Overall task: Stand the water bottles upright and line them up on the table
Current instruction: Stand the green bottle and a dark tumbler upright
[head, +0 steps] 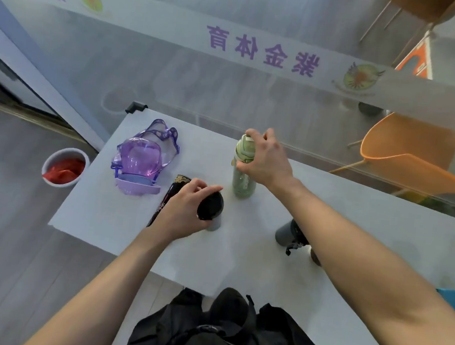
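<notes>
Overall, we note a white table (255, 259) set against a glass partition (228, 77) that carries a pale band of purple characters. Beyond the glass stands an orange chair (412, 157).

On the near edge of the table lies a black bag (224, 332), crumpled; we cannot tell what it contains.

Purple bottle (140, 160): translucent, lying on its side near the far left corner, lilac lid toward us, a purple strap looped behind it. We see no liquid inside it.

On the floor left of the table, a white bucket (65, 166) holds something red and crumpled.

Green bottle (244, 171): upright near the table's far edge. Our right hand (266, 161) is closed round its cap and neck from above. Contents cannot be read through the tinted wall.

Our left hand (183, 212) grips a bottle with a black lid (210, 206), fingers wrapped over the lid's edge. The pale body below rests on the table, roughly upright. Just beside and partly beneath that hand lies a slim black patterned bottle (171, 195), on its side.

Grey bottle (289, 233): dark lid with a strap, largely hidden under the right forearm, well right of the black-lidded one. We cannot tell whether it stands or leans.
</notes>
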Tool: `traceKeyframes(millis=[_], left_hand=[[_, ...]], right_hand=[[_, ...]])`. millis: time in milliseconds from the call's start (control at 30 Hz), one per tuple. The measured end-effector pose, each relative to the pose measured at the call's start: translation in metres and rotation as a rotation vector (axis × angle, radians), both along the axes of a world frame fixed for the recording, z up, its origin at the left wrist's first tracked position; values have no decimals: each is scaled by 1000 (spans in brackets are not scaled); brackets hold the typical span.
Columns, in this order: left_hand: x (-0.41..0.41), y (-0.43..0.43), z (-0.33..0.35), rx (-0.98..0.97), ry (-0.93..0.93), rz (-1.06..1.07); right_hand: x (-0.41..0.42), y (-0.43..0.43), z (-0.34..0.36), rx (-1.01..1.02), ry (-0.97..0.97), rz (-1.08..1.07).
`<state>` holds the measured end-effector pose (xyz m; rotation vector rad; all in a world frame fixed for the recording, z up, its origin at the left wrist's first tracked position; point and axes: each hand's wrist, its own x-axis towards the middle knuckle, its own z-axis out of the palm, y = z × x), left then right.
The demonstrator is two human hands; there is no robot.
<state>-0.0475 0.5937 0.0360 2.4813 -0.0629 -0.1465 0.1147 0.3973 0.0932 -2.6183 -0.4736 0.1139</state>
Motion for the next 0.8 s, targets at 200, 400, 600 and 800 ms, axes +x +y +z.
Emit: traceKeyframes(millis=[200,400,600,800], left_hand=[[-15,-14,-7,58,31,101],[-16,-13,-4,76,156,143],[-27,25,7,123,328,180],[-32,79,23,210,299,233]], right_hand=[[-8,-10,-13,-33,-2,55],[-12,-13,-14,-70,-28,41],[-9,-8,3,-172,117,31],[-31,23,68,36,-202,-41]])
